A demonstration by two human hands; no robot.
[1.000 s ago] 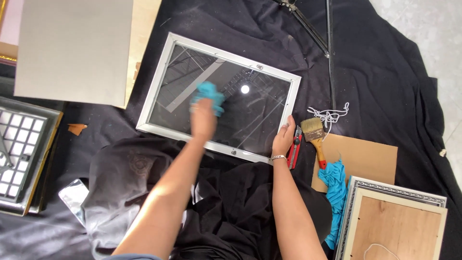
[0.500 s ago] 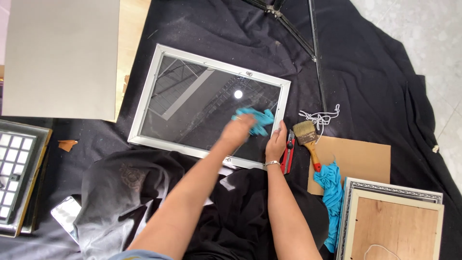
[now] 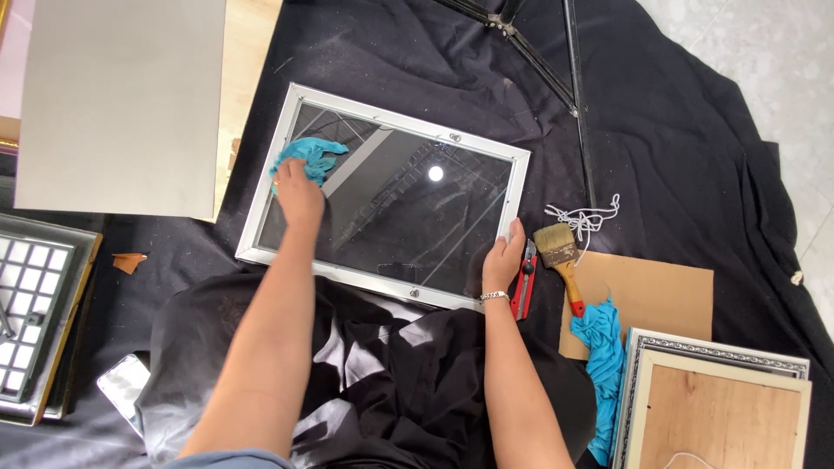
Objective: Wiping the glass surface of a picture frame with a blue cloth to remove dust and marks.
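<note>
At the far left lay a grid frame (image 3: pixel 30 321), its face cut into small square cells, and above it a flat grey board (image 3: pixel 117 104) over a pale wooden sheet. Everything rested on a black cloth (image 3: pixel 695 156), dusty and creased.

The left hand (image 3: pixel 300 195) was curled down onto a teal rag (image 3: pixel 311 158), pressing it against the glass near the upper left corner of the frame (image 3: pixel 261 226). The rag looked soft and bunched, easy to crush in a palm. The frame lay flat in the middle of the cloth, a pale, narrow-moulded rectangle with small metal clips along its top and bottom rails. Its glass (image 3: pixel 408 217) was smooth and glossy, mirroring roof beams and a lamp. It would likely be stiff but fragile, slippery on its face and fairly light; the safe hold seemed to be the rails, not the pane.

The right hand (image 3: pixel 502 260) rested there, fingers together and flat against the right rail near its lower corner, steadying it and holding nothing.

Just beside it lay a red knife (image 3: pixel 524 291), then a wooden-handled brush (image 3: pixel 563 256) with pale bristles, white string (image 3: pixel 586 217), a brown card (image 3: pixel 651 295), a second teal rag (image 3: pixel 604 365), and a patterned frame (image 3: pixel 721 399) with a wood back.
</note>
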